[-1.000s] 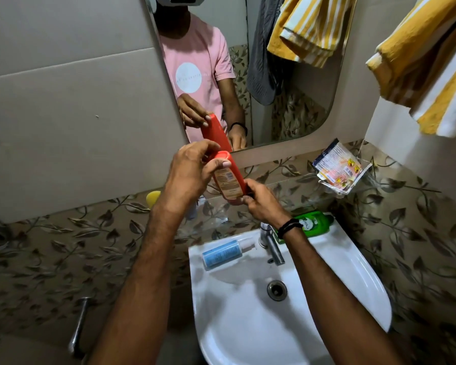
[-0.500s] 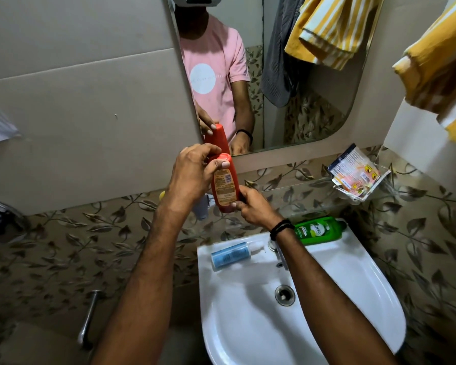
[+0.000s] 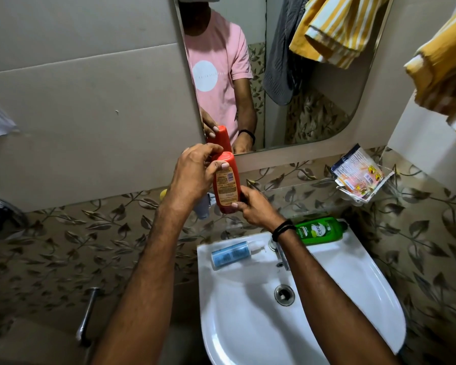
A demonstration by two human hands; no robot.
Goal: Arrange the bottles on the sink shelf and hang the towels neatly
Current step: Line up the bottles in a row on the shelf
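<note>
An orange-red bottle (image 3: 226, 181) stands upright in front of the mirror, above the glass sink shelf (image 3: 279, 191). My left hand (image 3: 195, 175) grips its upper part and my right hand (image 3: 256, 209) holds its lower end. A blue bottle (image 3: 231, 254) lies on its side on the white sink's (image 3: 353, 275) back rim, left of the tap. A green bottle (image 3: 320, 230) lies on the rim at the right. A yellow striped towel (image 3: 442, 72) hangs at the upper right. A yellow-capped item (image 3: 163, 193) is mostly hidden behind my left wrist.
A mirror (image 3: 313, 101) on the wall reflects me, a grey towel and the striped towel. A clear corner holder (image 3: 363, 191) holds several sachets (image 3: 358, 172). The tap (image 3: 281, 252) stands at the basin's back. A metal handle (image 3: 87, 317) sticks out at lower left.
The bottle has turned more upright in both hands and sits closer to the mirror. My view has shifted left, so the sink and towels appear further right.
</note>
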